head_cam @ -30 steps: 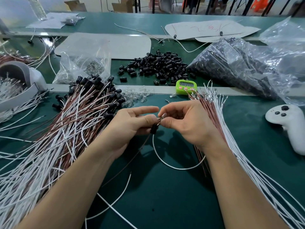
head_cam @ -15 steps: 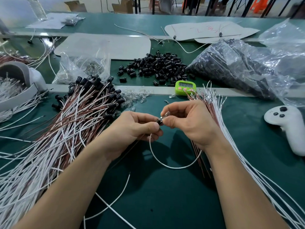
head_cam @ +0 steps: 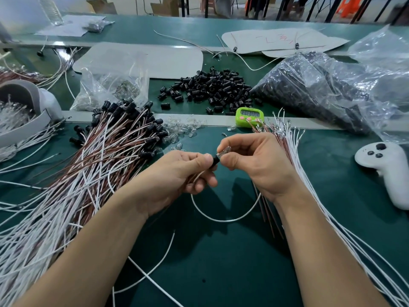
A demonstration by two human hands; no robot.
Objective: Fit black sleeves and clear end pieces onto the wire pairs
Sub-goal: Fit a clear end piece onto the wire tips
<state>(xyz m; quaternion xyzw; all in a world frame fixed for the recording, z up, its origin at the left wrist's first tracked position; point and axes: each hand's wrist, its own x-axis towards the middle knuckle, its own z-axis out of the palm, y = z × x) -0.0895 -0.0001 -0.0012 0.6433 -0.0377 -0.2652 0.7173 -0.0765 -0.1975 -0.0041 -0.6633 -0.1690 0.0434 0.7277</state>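
Head camera is looking down on two bare hands meeting over the green table. The left hand is curling its fingers and pinching a black sleeve between thumb and forefinger. The wire pair is trailing out under the palm, its white strand sagging in a loop beneath both wrists. The right hand is gripping a clear end piece at the tips of thumb and forefinger, its other fingers folding in behind. The clear end piece is sitting at the mouth of the black sleeve, touching it, between the two thumbs; how far it is seated I cannot tell.

Just left of the left hand, a heap of finished pairs is lying fanned out, brown and white strands with black caps pointing away from the person. Beyond the left hand's knuckles, loose clear pieces are lying scattered. Under and to the right of the right hand, a bundle of bare-ended wires is running past the wrist. Just beyond the right hand a green timer is standing, and further beyond it a pile of loose sleeves is lying. Well to the right of the right hand, a white controller is resting, with a plastic bag of dark parts lying beyond it.
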